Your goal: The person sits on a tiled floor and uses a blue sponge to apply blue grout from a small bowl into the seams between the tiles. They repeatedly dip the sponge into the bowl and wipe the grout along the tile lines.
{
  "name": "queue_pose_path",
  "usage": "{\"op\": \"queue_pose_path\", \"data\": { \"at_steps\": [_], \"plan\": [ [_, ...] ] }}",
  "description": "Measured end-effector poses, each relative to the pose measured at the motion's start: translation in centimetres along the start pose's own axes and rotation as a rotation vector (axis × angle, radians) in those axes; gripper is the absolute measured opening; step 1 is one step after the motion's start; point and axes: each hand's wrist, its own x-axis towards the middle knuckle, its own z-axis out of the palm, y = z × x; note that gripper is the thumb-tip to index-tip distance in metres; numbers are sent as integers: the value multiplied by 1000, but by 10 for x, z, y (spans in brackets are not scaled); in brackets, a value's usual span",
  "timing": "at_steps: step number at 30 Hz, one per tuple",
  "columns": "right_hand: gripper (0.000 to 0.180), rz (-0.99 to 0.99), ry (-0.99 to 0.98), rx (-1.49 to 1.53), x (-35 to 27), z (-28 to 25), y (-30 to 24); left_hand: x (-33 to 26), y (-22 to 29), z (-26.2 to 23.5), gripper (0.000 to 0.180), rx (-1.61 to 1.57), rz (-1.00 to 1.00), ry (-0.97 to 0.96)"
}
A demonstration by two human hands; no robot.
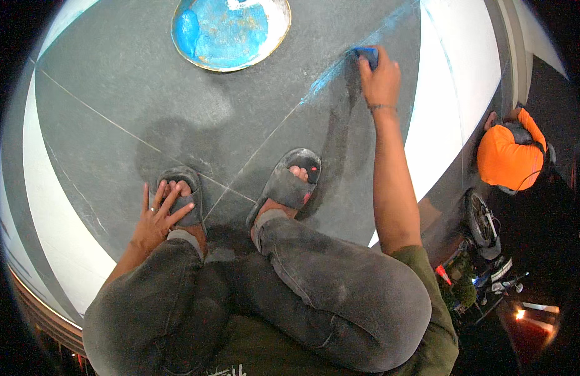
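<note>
"Where's the right hand (383, 80)?"
"Up ahead, fingers wrapped around a small blue sponge-like block (368, 57), which is at a streaky light-blue smear (331, 78) on the dark grey tiled floor (252, 119)."
"And the left hand (160, 219)?"
"Well apart from the right, fingers spread, resting over the dark grey open-toed sandal (191, 217) on the left foot."
"Anything near the block?"
"A shallow round white dish (279, 26) coated with blue, to its left."
</note>
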Motion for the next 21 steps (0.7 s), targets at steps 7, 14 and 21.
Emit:
{"op": "queue_pose_path", "data": {
  "at_steps": [7, 14, 21],
  "plan": [
    [31, -131, -77, -17, -18, 4, -20, 24, -15, -36, 117, -77, 135, -92],
    [33, -314, -222, 253, -115, 7, -66, 30, -27, -49, 119, -107, 212, -173],
    [50, -351, -95, 233, -118, 1, -63, 38, -25, -63, 110, -4, 217, -263]
  ]
}}
